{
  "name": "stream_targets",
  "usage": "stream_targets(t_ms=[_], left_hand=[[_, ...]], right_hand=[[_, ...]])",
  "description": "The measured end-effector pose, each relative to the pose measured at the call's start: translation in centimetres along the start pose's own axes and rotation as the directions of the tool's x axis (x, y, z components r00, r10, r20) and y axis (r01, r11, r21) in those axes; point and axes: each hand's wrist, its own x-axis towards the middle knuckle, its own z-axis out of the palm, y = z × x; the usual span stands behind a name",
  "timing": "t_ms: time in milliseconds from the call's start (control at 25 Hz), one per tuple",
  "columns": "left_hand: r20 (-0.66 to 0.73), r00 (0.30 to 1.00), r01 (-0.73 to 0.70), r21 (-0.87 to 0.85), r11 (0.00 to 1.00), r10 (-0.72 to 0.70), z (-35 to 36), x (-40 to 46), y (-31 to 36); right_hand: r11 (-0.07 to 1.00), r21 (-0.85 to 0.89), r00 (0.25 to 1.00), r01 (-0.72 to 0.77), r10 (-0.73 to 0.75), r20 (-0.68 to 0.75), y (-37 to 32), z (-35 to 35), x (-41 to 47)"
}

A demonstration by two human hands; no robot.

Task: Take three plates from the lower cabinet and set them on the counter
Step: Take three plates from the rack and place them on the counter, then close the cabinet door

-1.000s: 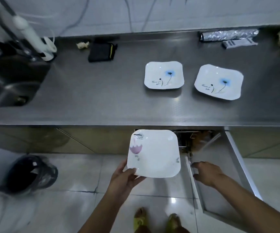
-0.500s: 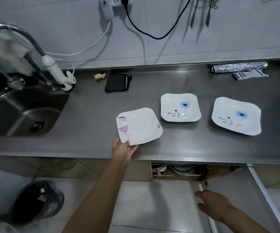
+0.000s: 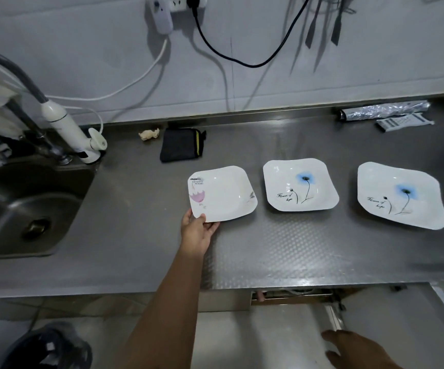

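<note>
Three square white plates lie in a row on the steel counter. The left plate carries a pink flower print, and my left hand grips its near left corner, thumb on the rim. I cannot tell whether this plate rests flat or is slightly lifted. The middle plate and the right plate each show a blue flower and sit apart from my hands. My right hand is low at the bottom right, fingers spread by the edge of the open cabinet door, holding nothing.
A sink with a faucet fills the left. A black pouch, a foil roll and a small packet lie along the back wall. Cables hang from wall sockets. A dark bin stands on the floor.
My left hand lifted the pink-flower plate from below the counter edge up onto the counter, left of the two blue-flower plates. My right hand stayed low by the cabinet door.
</note>
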Motion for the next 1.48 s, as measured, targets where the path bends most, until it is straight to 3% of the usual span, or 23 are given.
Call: stream_targets(t_ms=[80, 120, 200, 280, 320, 480, 600, 720, 880, 1000, 1080, 1200, 1320, 1400, 1480], left_hand=[[-0.005, 1.0, -0.017, 0.044, 0.999, 0.017, 0.1, 0.7, 0.2], [-0.018, 0.999, -0.031, 0.089, 0.996, 0.032, 0.2, 0.8, 0.3], [-0.05, 0.995, -0.07, 0.224, 0.972, 0.083, 0.3, 0.8, 0.3], [-0.072, 0.984, -0.125, 0.377, 0.918, 0.164, 0.3, 0.8, 0.4], [-0.073, 0.976, -0.149, 0.452, 0.879, 0.204, 0.1, 0.9, 0.4], [-0.071, 0.942, -0.168, 0.747, 0.643, 0.329, -0.3, -2.0, -0.2], [0.089, 0.924, -0.264, 0.852, 0.452, 0.371, -0.6, -8.2, -3.7], [0.405, 0.902, -0.432, 0.848, 0.306, 0.15, -0.2, -14.8, -9.6], [0.718, 0.676, -0.729, 0.684, -0.01, -0.165, 3.1, -21.2, -19.4], [0.794, 0.476, -0.877, 0.459, -0.141, -0.378, 6.0, -24.8, -25.9], [0.767, 0.378, -0.924, 0.279, -0.262, -0.518, 7.7, -27.0, -30.8], [0.694, 0.29, -0.929, 0.04, -0.367, -0.659, 9.4, -29.9, -37.2], [0.677, 0.263, -0.926, -0.022, -0.376, -0.687, 10.1, -31.6, -41.5], [0.688, 0.196, -0.926, -0.105, -0.364, -0.698, 10.1, -31.7, -43.3], [0.636, 0.194, -0.862, -0.252, -0.439, -0.747, 10.0, -31.8, -44.0]], right_hand=[[0.999, 0.022, 0.984, 0.04, -0.036, -0.176, -0.3, -0.4, -0.3], [0.998, 0.045, 0.987, 0.046, -0.038, -0.157, -0.5, -0.4, -0.7], [0.996, 0.06, 0.997, -0.065, 0.062, 0.043, -0.2, 0.4, -0.6], [0.996, 0.072, 0.992, -0.06, 0.052, 0.115, 0.3, 0.9, -0.3], [0.996, 0.052, 0.983, -0.077, 0.067, 0.17, 0.4, 0.9, -0.1], [0.988, 0.018, 0.974, -0.153, 0.148, 0.17, 1.1, 0.8, -0.3], [0.978, 0.068, 0.975, -0.196, 0.188, 0.116, 2.8, 0.7, -2.0], [0.961, 0.103, 0.966, -0.258, 0.253, 0.059, 5.7, 1.2, -5.0], [0.897, 0.182, 0.908, -0.404, 0.417, -0.042, 11.8, 3.2, -10.2], [0.808, 0.304, 0.834, -0.505, 0.548, -0.07, 16.0, 5.5, -13.6], [0.741, 0.391, 0.789, -0.546, 0.612, -0.057, 18.8, 7.1, -15.8], [0.686, 0.486, 0.789, -0.542, 0.614, 0.014, 21.9, 9.3, -17.9], [0.613, 0.594, 0.78, -0.52, 0.625, 0.038, 24.0, 11.1, -19.0], [0.56, 0.653, 0.784, -0.51, 0.615, 0.086, 24.6, 11.7, -19.3], [0.527, 0.69, 0.799, -0.497, 0.588, 0.126, 24.9, 12.3, -19.6]])
